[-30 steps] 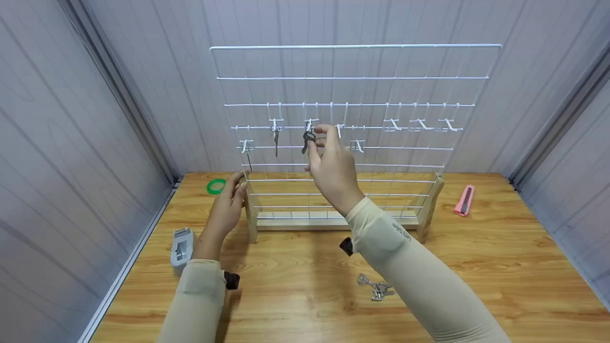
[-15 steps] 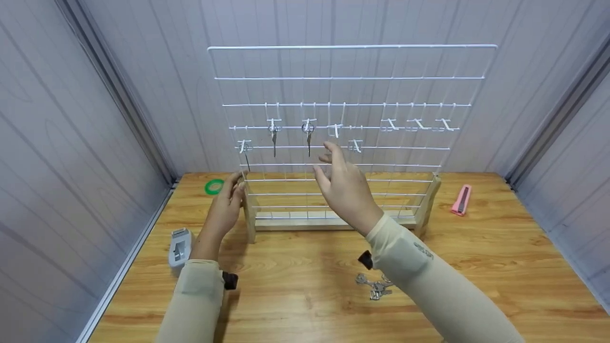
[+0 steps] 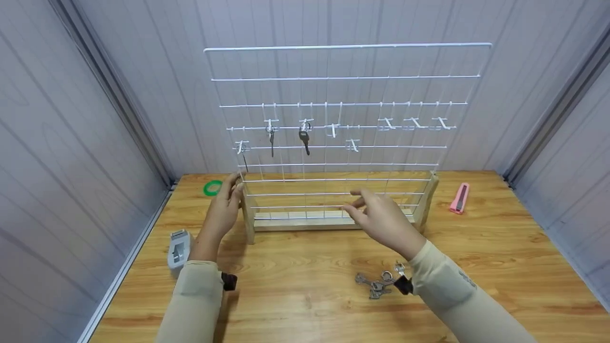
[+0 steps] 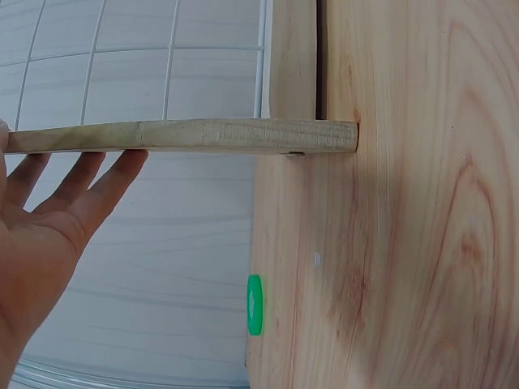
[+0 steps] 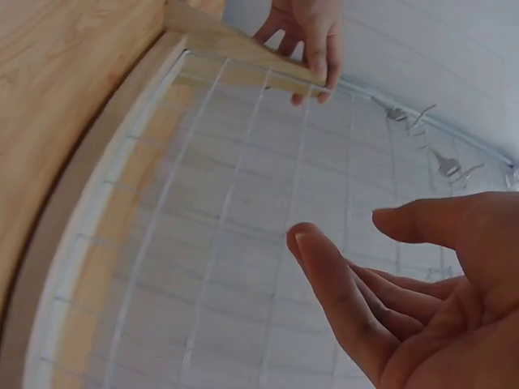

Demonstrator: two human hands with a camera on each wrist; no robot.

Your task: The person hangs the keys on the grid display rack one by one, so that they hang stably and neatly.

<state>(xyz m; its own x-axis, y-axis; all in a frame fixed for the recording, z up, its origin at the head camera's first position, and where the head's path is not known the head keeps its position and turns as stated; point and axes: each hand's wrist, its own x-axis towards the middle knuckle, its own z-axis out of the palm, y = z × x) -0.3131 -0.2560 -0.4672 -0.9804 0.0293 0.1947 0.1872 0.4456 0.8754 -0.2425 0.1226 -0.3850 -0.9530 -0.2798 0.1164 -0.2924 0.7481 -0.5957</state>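
Observation:
A white wire grid rack [image 3: 329,180] stands on a wooden base, with keys hanging from several of its hooks. My left hand [image 3: 224,205] grips the wooden upright [image 4: 243,135] at the rack's left end, fingers on one side and thumb on the other. My right hand [image 3: 386,221] is in front of the rack's lower right part, thumb and fingers apart, with nothing between them. A dark-headed key [image 3: 304,138] hangs on a middle hook, and another key [image 3: 272,143] hangs to its left. Below the right hand, a small pile of loose keys [image 3: 376,287] lies on the table.
A green tape roll [image 3: 212,187] lies behind the left hand. The grey tape dispenser [image 3: 178,250] is beside the left forearm. To the right of the rack lies a pink box cutter [image 3: 460,198]. White hooks [image 3: 414,123] bear no keys at the grid's right. Panel walls enclose the table [image 3: 286,305].
My right hand let go of the key on the middle hook, then drew back down and to the right. That key now hangs free and has turned. The left hand stays on the upright.

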